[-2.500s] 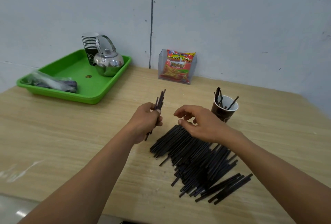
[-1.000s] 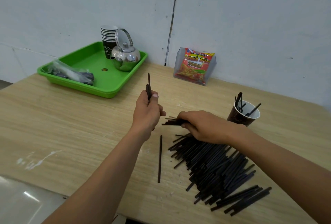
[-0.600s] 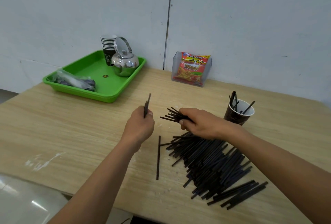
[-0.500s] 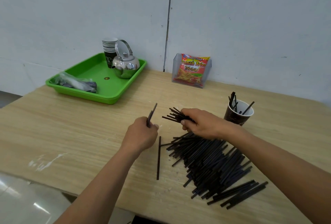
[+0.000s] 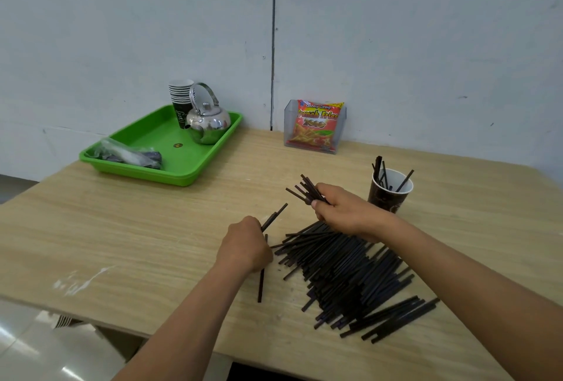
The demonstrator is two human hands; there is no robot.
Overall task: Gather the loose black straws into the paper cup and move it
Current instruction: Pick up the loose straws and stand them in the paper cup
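Pale wood tabletop [image 5: 152, 228] against a white wall [image 5: 426, 60]. One big pile of black straws [image 5: 350, 274] lies on it, too many to count. One lone straw [image 5: 260, 286] lies just left of the pile, partly under the left hand [image 5: 245, 245]. That hand is curled round what looks like two straws [image 5: 275, 216], pointing up and away. The right hand [image 5: 344, 211] grips a small bunch [image 5: 304, 190] above the far end of the pile; I can't count them. One paper cup [image 5: 387, 197] stands upright just behind that hand, with a few straws sticking out. One green tray [image 5: 182, 173] sits far left. It holds one shiny kettle [image 5: 208, 123], one stack of cups [image 5: 180, 97] and one plastic bag [image 5: 128, 155]. One snack packet [image 5: 316, 124] stands by the wall.
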